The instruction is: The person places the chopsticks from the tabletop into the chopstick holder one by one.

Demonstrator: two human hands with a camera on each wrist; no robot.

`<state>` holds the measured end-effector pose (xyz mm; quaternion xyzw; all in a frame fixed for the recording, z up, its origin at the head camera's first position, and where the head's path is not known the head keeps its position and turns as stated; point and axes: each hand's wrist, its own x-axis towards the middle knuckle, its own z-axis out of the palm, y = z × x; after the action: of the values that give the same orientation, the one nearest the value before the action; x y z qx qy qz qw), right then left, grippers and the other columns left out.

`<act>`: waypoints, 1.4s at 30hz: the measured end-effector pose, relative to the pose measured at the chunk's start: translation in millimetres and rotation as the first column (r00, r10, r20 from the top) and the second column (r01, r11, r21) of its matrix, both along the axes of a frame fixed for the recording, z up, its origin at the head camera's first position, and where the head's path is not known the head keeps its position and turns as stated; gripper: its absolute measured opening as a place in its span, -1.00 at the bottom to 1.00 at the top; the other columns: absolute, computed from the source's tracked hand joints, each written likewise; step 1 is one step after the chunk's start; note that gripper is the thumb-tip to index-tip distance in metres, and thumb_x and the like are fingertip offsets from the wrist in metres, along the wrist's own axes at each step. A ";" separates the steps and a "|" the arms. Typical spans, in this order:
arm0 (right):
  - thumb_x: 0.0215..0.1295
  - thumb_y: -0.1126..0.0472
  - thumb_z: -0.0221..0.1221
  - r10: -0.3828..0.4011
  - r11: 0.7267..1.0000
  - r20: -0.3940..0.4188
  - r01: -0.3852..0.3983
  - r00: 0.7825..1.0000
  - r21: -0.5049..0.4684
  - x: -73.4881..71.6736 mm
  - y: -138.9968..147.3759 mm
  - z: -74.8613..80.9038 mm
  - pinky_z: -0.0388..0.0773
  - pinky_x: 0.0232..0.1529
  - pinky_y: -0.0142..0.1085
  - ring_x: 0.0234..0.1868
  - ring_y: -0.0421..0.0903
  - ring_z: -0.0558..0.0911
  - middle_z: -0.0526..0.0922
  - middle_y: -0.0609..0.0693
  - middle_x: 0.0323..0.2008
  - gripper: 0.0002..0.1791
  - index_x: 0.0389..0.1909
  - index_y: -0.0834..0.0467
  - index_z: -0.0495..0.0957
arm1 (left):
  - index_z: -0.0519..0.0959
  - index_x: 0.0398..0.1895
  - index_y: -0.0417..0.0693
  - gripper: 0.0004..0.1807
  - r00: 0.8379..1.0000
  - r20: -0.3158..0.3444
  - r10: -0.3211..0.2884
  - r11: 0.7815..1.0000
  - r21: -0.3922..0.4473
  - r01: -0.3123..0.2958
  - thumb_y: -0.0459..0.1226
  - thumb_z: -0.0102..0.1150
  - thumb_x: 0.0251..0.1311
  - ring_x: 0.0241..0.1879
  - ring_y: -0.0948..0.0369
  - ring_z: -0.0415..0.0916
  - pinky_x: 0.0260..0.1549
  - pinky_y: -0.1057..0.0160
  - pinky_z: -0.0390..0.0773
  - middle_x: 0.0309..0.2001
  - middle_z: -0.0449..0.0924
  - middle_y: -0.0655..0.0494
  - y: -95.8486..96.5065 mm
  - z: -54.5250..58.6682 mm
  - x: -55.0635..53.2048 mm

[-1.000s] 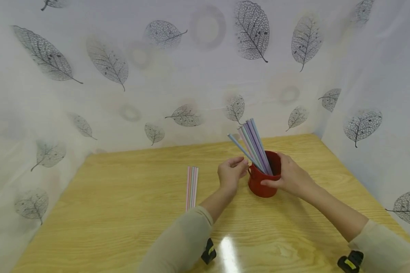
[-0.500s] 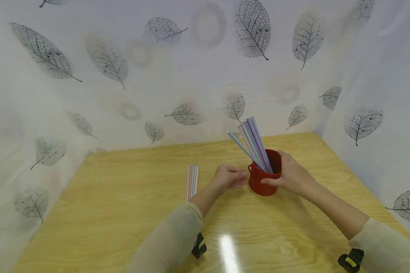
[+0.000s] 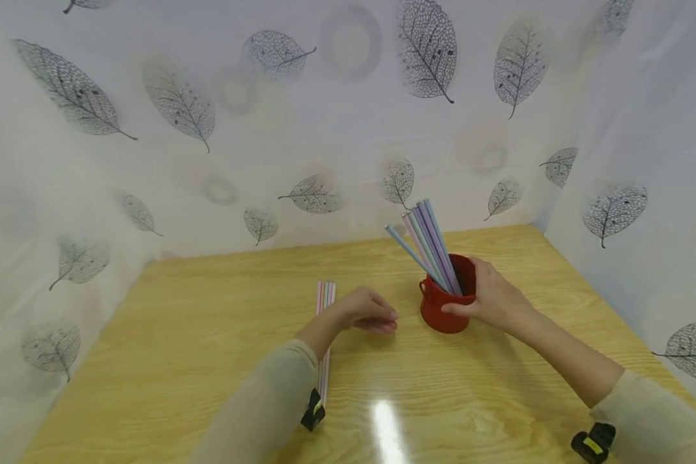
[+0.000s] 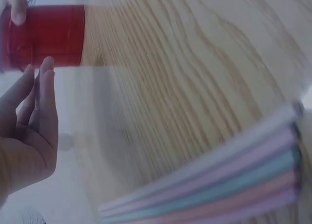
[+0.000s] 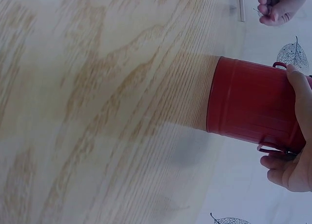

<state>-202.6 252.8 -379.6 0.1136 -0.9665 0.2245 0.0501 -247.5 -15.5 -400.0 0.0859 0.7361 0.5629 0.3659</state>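
Observation:
My right hand (image 3: pixel 495 299) grips the rim and side of a small red metal bucket (image 3: pixel 443 320) with loop handles. Pastel straw-like sticks (image 3: pixel 435 251) in blue, purple, pink and pale green lean leftward out of it, one of them tilted more than the bunch. Left of the bucket, my left hand (image 3: pixel 368 310) hovers over the table with loosely bent fingers and nothing between them. Under its wrist lies a row of several similar sticks (image 4: pixel 229 173), side by side on the wood, partly covered by the forearm in the head view.
The wooden table (image 3: pixel 209 335) meets a pale curtain (image 3: pixel 348 129) with leaf prints at its back and sides. A black wrist device (image 3: pixel 313 410) hangs below the left sleeve and another black device (image 3: pixel 593 443) below the right.
My left hand has moved away from the sticks in the bucket, leftward and toward me, to near the row on the table. My right hand and the bucket have stayed in place.

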 end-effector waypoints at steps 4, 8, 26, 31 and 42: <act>-0.11 -0.34 0.35 0.002 1.000 0.002 -0.002 1.000 -0.003 0.2 -0.2 -1.0 0.52 0.04 0.21 0.11 0.29 0.41 0.33 0.42 0.13 0.23 0.31 0.45 0.04 | 0.59 -0.17 -0.43 -0.76 1.000 -0.013 0.017 0.998 -0.055 -0.017 -0.37 0.22 0.18 -0.54 0.23 0.64 -0.23 0.12 0.71 -0.45 0.69 -0.06 -17.7 1.2 -5.8; -0.10 -0.34 0.34 0.007 1.000 0.000 -0.007 1.000 -0.006 -0.2 -0.4 -1.6 0.50 0.04 0.22 0.12 0.31 0.40 0.31 0.44 0.14 0.24 0.31 0.46 0.02 | 0.60 -0.19 -0.37 -0.79 0.998 -0.039 0.047 0.993 -0.110 -0.051 -0.35 0.21 0.19 -0.52 0.22 0.64 -0.23 0.13 0.71 -0.42 0.69 -0.07 -36.7 6.0 -11.4; -0.11 -0.35 0.34 -0.011 1.000 0.003 0.011 1.000 0.012 0.6 -1.3 -2.5 0.52 0.02 0.22 0.13 0.33 0.39 0.29 0.46 0.18 0.25 0.31 0.47 0.02 | 0.65 -0.50 -0.28 -0.82 0.976 -0.176 0.131 0.907 -0.375 -0.189 -0.29 0.36 0.05 -0.68 0.29 0.51 -0.60 0.40 0.65 -0.65 0.60 0.07 -110.9 -6.4 -12.9; -0.11 -0.36 0.33 -0.008 1.000 0.007 0.008 1.000 0.010 0.6 -0.9 -2.2 0.50 0.05 0.22 0.14 0.33 0.39 0.30 0.46 0.17 0.26 0.32 0.47 0.01 | 0.64 -0.57 -0.23 -0.75 0.973 -0.204 0.113 0.868 -0.456 -0.196 -0.20 0.41 0.01 -0.69 0.28 0.50 -0.59 0.38 0.65 -0.65 0.60 0.06 -114.0 -7.2 -10.7; -0.09 -0.35 0.32 -0.001 1.000 0.023 0.001 1.000 0.004 0.5 -1.3 -0.1 0.50 0.05 0.21 0.12 0.33 0.40 0.28 0.47 0.16 0.26 0.32 0.48 -0.01 | 0.55 -0.65 -0.21 -0.62 0.924 -0.383 0.015 0.776 -0.578 -0.252 -0.10 0.48 -0.10 -0.74 0.24 0.48 -0.70 0.36 0.58 -0.70 0.59 0.03 -97.3 -9.5 -10.0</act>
<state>-202.0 251.4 -379.6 0.1108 -0.9675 0.2240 0.0388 -257.5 -112.8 -409.5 0.0088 0.9372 0.2909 0.1921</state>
